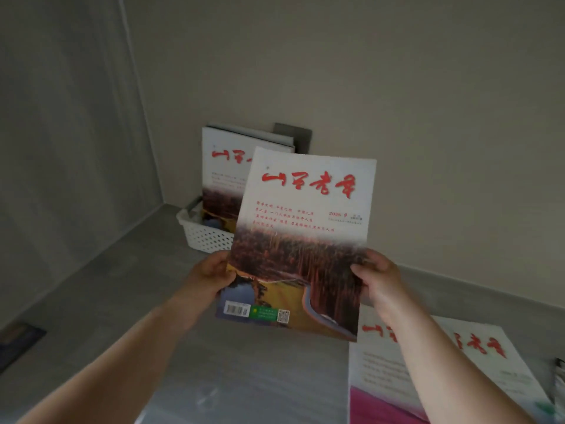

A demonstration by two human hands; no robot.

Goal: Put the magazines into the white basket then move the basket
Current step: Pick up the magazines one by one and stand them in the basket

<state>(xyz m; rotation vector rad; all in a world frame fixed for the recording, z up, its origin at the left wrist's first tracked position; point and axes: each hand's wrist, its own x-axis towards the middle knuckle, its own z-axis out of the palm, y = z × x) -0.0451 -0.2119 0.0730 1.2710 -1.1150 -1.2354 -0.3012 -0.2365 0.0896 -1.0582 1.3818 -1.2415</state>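
I hold a magazine (301, 237) with a white cover, red title and reddish landscape photo upright in the air above the grey table. My left hand (211, 272) grips its lower left edge and my right hand (377, 278) grips its lower right edge. Behind it, in the far corner, stands the white basket (203, 235) with several similar magazines (226, 169) upright inside, leaning toward the wall. Another magazine (477, 356) with a pink lower cover lies flat on the table at the lower right, partly under my right forearm.
The grey table (107, 289) meets walls at the left and back. A dark flat object (18, 341) lies at the left edge. A grey panel (295, 137) is on the wall behind the basket. Something pale and green (558, 390) shows at the right edge.
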